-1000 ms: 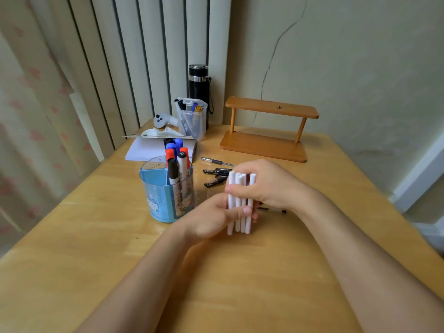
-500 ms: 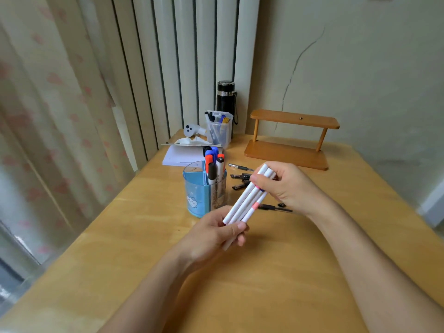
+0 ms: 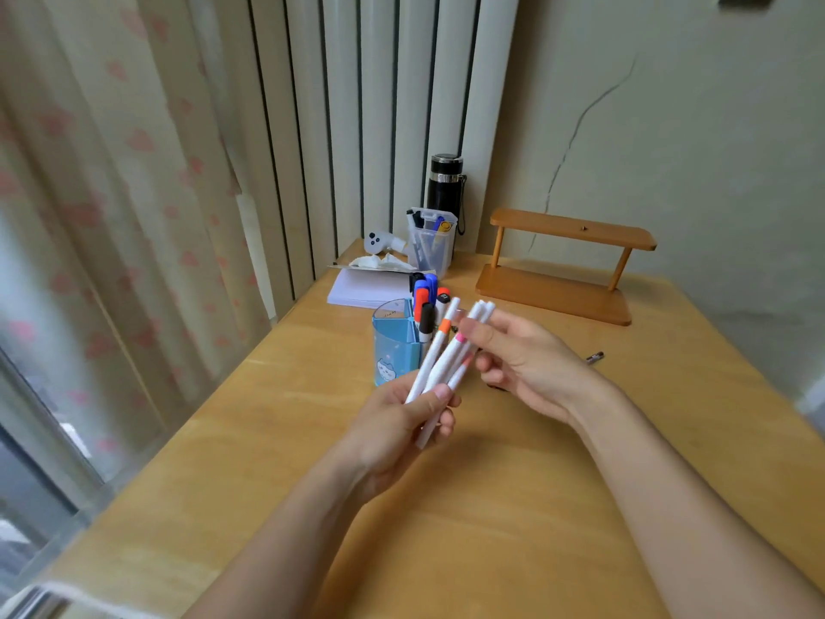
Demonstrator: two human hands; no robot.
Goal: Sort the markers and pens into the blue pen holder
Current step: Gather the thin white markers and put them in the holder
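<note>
My left hand (image 3: 402, 422) grips the lower ends of a bundle of white pens (image 3: 446, 355) with orange and pink bands, tilted up to the right. My right hand (image 3: 527, 364) touches the bundle's upper part with thumb and fingertips, fingers loosely spread. Just behind the bundle stands the blue pen holder (image 3: 395, 350), divided into compartments, with several black, blue and red markers (image 3: 426, 301) upright in it. A dark pen (image 3: 595, 357) lies on the table to the right of my right hand. Other loose pens are hidden behind my hands.
A wooden shelf stand (image 3: 558, 279) sits at the back right. A clear container with pens (image 3: 431, 243), a black flask (image 3: 446, 183), a white controller (image 3: 379, 241) and a white notepad (image 3: 366, 288) crowd the back left corner. The wooden table (image 3: 491, 507) ends at curtains on the left.
The bundle went from upright to tilted and rose toward the holder. My right hand loosened from wrapping the pens to touching their top. The camera view swung to the left.
</note>
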